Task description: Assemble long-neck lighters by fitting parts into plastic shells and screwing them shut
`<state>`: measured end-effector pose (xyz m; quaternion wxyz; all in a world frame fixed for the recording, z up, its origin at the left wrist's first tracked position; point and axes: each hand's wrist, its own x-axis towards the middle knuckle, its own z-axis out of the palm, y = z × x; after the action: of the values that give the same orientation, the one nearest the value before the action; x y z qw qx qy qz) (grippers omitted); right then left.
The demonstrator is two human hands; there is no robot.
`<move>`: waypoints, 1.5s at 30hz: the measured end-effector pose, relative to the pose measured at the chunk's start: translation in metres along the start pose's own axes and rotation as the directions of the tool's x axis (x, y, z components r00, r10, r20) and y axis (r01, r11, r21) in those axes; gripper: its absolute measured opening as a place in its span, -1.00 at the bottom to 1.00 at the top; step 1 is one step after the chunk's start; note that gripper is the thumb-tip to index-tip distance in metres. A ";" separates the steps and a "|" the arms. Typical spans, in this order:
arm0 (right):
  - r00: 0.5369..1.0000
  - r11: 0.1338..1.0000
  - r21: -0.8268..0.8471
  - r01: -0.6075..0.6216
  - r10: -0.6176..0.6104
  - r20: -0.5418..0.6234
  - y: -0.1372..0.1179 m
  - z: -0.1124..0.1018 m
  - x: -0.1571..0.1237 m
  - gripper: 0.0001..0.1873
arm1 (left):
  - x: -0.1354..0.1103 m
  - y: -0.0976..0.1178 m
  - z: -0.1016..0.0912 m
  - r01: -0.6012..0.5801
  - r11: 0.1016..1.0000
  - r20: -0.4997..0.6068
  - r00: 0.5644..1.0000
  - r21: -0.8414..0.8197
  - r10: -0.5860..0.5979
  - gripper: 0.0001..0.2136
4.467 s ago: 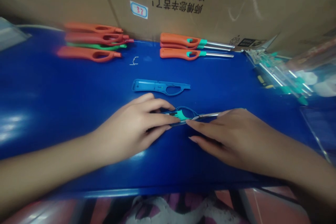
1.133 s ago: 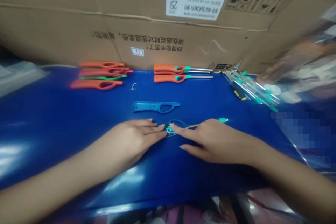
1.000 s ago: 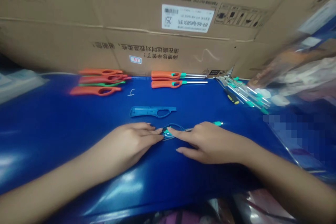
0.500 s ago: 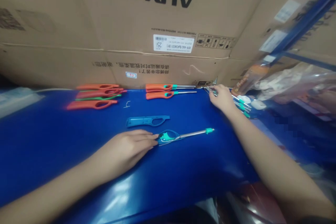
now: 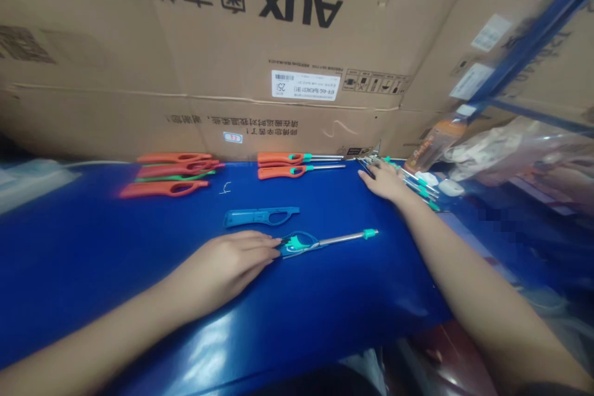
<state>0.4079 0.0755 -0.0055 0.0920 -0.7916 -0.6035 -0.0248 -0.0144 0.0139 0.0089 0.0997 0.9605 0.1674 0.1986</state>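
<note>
My left hand [image 5: 236,260] lies over the handle of a blue utility lighter [image 5: 301,250], its fingers closed on it. The lighter's shell is open on top, showing a green trigger, a thin white wire and a metal tube with a green tip pointing right. Just behind lies a loose blue handle shell [image 5: 262,216]. My right hand [image 5: 386,180] reaches to the back of the table with thumb and fingers apart. Its fingertips are among small dark and green parts [image 5: 371,162], partly hidden. Beside it lie metal tubes with green ends [image 5: 421,185].
Two orange lighters [image 5: 283,171] with metal tubes lie at the back. Left of them are stacked orange, red and green handle shells [image 5: 169,189]. A large cardboard box [image 5: 195,43] stands behind the blue table [image 5: 153,229]. A drink bottle [image 5: 436,142] and plastic bags [image 5: 505,148] are at right.
My right hand has shifted slightly among the small parts, and its thumb and fingers are more spread. My left hand and the blue lighter have stayed in place.
</note>
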 end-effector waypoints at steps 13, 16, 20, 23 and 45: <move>0.890 0.867 0.308 0.393 -0.274 -0.364 -0.079 -0.036 -0.049 -0.58 | 0.010 0.019 0.007 0.344 0.854 -0.223 0.865 -0.389 -0.450 -0.72; 0.780 0.675 0.399 0.621 -0.478 -0.404 -0.121 -0.037 -0.094 -0.57 | 0.015 0.024 0.007 0.433 0.621 -0.120 0.751 -0.653 -0.649 -0.60; 0.588 0.461 0.394 0.795 -0.745 -0.316 -0.148 -0.035 -0.139 -0.48 | 0.019 0.027 0.007 0.375 0.409 -0.038 0.697 -0.832 -0.716 -0.57; 0.513 0.437 0.322 0.840 -0.832 -0.209 -0.147 -0.035 -0.147 -0.49 | 0.019 0.027 0.007 0.350 0.329 0.003 0.689 -0.877 -0.725 -0.67; 0.468 0.432 0.361 0.826 -0.884 -0.014 -0.137 -0.026 -0.135 -0.87 | 0.015 0.012 0.002 0.456 0.358 0.109 0.727 -0.815 -0.678 -0.71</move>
<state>0.2419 -0.0229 0.0151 0.1387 -0.3469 -0.9222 0.1000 0.0028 0.0084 0.0150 0.5590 0.6550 0.3940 0.3213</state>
